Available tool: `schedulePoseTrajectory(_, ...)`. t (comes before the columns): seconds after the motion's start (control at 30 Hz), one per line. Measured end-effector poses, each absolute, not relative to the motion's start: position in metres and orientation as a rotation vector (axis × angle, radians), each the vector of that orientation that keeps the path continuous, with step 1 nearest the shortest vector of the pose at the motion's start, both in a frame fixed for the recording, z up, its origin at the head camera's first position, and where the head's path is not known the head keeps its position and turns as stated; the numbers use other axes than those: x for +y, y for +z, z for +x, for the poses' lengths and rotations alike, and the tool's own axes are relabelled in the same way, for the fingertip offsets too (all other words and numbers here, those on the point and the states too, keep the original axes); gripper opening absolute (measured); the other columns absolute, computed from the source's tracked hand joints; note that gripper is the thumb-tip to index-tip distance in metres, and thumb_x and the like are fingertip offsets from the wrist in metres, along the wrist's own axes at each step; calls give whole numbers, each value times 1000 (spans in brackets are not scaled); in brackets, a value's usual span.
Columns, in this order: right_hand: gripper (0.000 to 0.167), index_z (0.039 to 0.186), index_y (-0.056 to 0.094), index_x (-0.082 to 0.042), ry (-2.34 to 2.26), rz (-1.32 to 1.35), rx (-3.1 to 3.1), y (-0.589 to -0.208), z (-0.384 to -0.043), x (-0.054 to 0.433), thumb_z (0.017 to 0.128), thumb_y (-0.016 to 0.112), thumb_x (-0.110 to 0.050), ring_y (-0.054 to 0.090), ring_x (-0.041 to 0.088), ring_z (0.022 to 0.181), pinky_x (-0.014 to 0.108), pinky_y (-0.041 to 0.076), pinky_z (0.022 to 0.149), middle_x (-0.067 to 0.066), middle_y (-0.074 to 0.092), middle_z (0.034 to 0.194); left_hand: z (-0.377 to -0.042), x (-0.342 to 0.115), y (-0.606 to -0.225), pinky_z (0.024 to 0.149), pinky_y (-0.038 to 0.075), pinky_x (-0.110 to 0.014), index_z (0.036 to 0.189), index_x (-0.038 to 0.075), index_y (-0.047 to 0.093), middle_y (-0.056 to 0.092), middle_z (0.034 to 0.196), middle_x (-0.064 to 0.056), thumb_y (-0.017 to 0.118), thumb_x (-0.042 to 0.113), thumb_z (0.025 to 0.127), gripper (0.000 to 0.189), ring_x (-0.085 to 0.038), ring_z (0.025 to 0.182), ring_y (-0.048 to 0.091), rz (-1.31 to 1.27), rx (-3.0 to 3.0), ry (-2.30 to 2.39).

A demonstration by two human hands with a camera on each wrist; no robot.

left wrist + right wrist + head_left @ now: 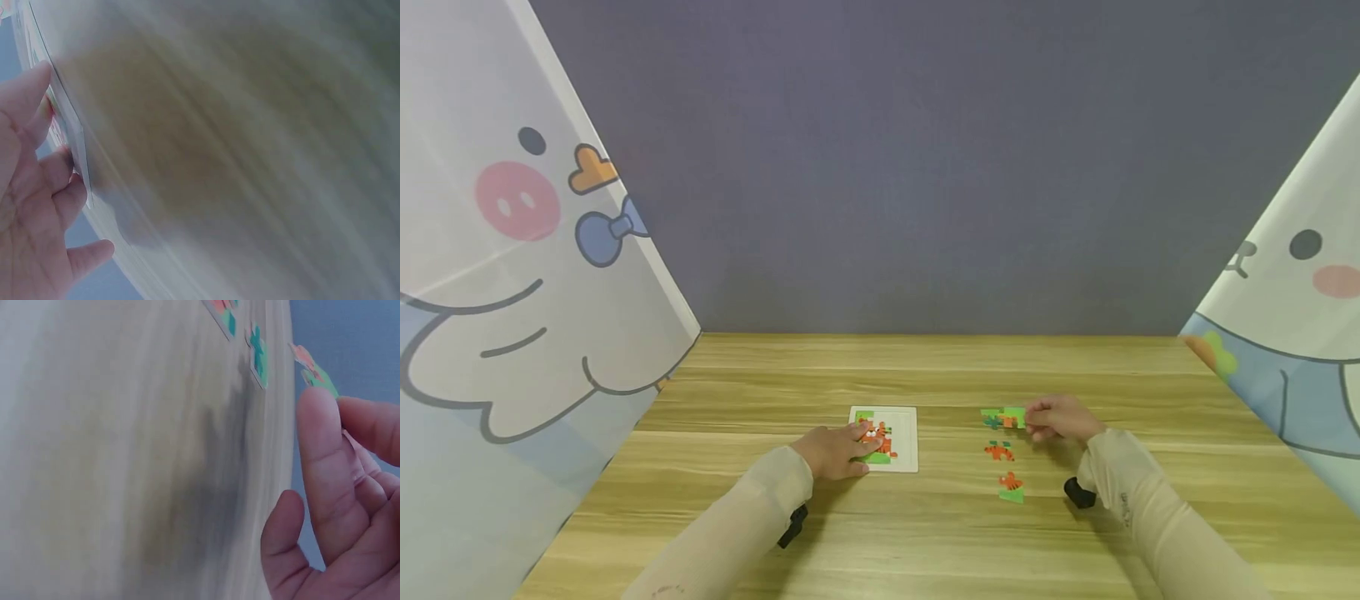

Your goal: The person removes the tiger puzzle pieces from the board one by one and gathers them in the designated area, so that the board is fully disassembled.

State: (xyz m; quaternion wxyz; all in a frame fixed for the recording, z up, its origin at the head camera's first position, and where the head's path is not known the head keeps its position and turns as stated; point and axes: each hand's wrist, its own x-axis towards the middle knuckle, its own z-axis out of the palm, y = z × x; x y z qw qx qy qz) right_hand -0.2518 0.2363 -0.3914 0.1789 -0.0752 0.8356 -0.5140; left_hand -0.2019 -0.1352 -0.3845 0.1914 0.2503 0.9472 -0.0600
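Observation:
My left hand (835, 451) rests on a white-framed jigsaw board (907, 439), its fingers spread over the joined orange-and-green pieces (877, 458) in the board's left part. From the left wrist view, the fingertips (61, 164) touch the board's edge. Off to the right, my right hand (1060, 419) pinches a green-and-orange puzzle piece (320, 380) between thumb and finger, raised above the table in the right wrist view. Beside it lies a loose green piece with a dark green shape (258, 357). The fingers hide part of the held piece.
More loose pieces form a column nearer me: an orange striped piece (999, 452), and an orange piece (1011, 480) with green below. The wooden table (880, 367) ends at a grey back panel (880, 167). Cartoon-printed panels (490, 292) flank both sides.

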Motion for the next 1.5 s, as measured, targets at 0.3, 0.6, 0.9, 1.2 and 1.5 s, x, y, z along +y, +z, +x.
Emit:
schedulePoseTrajectory(0.3,24,108,57,15,-1355,-209,2385,-384,-254,244,95,53,-4,62,12,62,29,55,63,6,63,79,-202,-135,-386,107,30,-37,147,28,37,25,154,-1,46,46,97,54,-15,139,24,694,2648,-156)
schedulePoseTrajectory(0.6,22,105,57,17,-1335,-179,2422,-391,-260,248,94,52,-1,55,8,54,23,51,54,5,62,72,-202,-136,-385,106,32,-41,147,30,35,25,154,0,44,47,97,54,-14,139,23,666,2642,-147)
schedulePoseTrajectory(0.9,20,103,58,16,-1314,-168,2418,-391,-262,247,95,50,-1,55,8,52,23,51,53,5,61,69,-203,-135,-387,104,34,-44,146,32,38,26,154,2,45,47,97,52,-13,139,23,647,2647,-168)
schedulePoseTrajectory(1.2,20,102,60,14,-1267,-127,2448,-390,-261,242,95,51,-3,59,8,52,23,49,52,4,63,70,-206,-134,-390,104,33,-45,146,33,37,26,153,3,45,49,96,53,-12,139,23,643,2638,-217)
schedulePoseTrajectory(1.5,25,109,56,16,-1296,-74,2428,-391,-262,242,95,49,-2,59,8,53,23,48,52,3,63,69,-206,-135,-390,102,37,-42,146,33,37,25,154,3,45,48,96,53,-13,139,24,643,2636,-199)
